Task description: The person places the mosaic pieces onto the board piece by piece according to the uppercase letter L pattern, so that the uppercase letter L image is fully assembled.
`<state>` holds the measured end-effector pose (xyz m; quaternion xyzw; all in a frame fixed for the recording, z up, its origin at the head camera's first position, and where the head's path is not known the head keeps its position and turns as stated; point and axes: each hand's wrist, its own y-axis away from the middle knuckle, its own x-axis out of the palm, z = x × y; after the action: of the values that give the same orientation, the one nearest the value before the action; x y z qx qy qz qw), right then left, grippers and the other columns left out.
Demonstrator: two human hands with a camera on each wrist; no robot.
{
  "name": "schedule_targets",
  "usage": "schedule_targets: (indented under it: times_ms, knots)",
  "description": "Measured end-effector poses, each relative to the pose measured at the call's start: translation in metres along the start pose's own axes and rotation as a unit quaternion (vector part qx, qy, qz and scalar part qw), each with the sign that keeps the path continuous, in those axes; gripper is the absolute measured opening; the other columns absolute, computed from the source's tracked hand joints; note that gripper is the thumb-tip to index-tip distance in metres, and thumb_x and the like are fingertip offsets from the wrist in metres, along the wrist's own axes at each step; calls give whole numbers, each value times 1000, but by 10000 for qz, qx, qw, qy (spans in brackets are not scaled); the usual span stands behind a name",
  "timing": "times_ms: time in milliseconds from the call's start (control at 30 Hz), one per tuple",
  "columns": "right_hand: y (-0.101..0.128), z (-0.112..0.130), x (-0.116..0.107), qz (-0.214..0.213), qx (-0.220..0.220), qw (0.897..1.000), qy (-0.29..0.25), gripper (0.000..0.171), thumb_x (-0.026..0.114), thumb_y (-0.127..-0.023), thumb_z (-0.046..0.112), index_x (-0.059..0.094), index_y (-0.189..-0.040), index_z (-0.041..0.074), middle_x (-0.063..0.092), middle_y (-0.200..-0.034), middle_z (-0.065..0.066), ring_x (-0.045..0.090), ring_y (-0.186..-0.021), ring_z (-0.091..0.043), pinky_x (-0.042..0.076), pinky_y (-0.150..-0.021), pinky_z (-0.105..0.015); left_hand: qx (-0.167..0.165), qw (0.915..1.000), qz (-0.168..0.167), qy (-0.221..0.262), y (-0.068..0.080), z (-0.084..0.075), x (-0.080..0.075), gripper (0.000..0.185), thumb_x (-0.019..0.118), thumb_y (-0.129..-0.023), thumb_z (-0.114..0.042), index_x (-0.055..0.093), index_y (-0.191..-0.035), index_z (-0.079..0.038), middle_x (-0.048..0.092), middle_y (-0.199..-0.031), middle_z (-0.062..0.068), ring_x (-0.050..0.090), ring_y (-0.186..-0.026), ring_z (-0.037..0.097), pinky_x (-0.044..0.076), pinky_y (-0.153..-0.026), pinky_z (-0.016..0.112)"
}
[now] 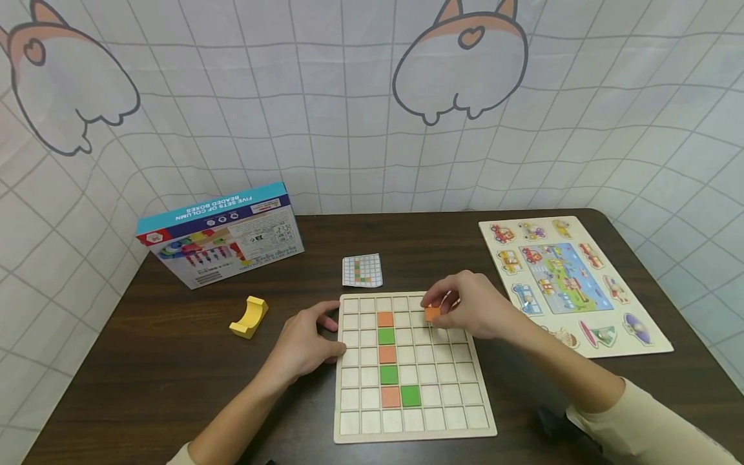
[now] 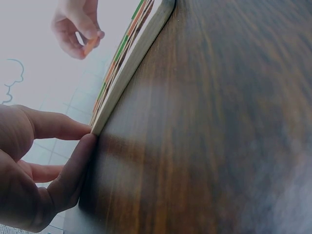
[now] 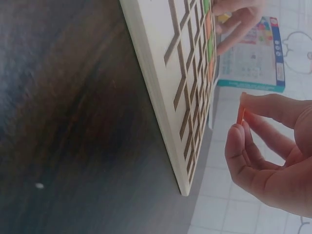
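A wooden grid board (image 1: 447, 394) lies flat on the dark table. One column of it holds alternating orange (image 1: 385, 319) and green tiles (image 1: 386, 336), with another green tile (image 1: 410, 395) beside the lowest orange one. My right hand (image 1: 437, 309) hovers over the board's upper right cells and pinches a small orange tile (image 1: 432, 314) between thumb and fingers. The right wrist view shows that tile (image 3: 241, 109) held edge-on, clear of the board (image 3: 161, 73). My left hand (image 1: 308, 345) rests on the table, its thumb and fingers (image 2: 73, 165) touching the board's left edge (image 2: 131, 68).
A blue toy box (image 1: 223, 236) stands at the back left, with a yellow curved block (image 1: 248, 316) in front of it. A small pattern card (image 1: 362, 270) lies just beyond the board. A vehicle peg puzzle (image 1: 572, 284) lies on the right. A curtain hangs behind the table.
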<state>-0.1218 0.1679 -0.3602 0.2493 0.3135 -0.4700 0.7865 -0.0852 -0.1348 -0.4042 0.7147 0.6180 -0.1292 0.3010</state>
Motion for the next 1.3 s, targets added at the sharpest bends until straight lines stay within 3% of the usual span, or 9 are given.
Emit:
schedule_targets:
  times_ms: [600,1033,1300]
  knots:
    - [19,9,15,152,-56,9999,-26,24,85,-77,4,80,-96,16,68,-81,6,62,-74,-12,53,-67,-23,-48,10000,28,13,1,0,0,77,83,-74,3,59,-146,-10,65,-104,11,64,-60,16,58,-56,31]
    - [33,14,23,256,-151,9995,-58,20,88,-78,10,79,-94,18,65,-76,8,60,-72,-9,51,-64,-22,-39,10000,17,28,1,-1,-1,76,83,-74,3,59,-145,-10,65,-104,11,65,-60,15,58,-56,31]
    - [40,18,28,443,-236,9987,-56,25,83,-75,2,78,-92,19,63,-74,6,59,-70,-7,51,-63,-22,-35,10000,4,-7,1,-1,-1,77,82,-73,3,59,-145,-11,65,-104,10,64,-60,15,58,-56,30]
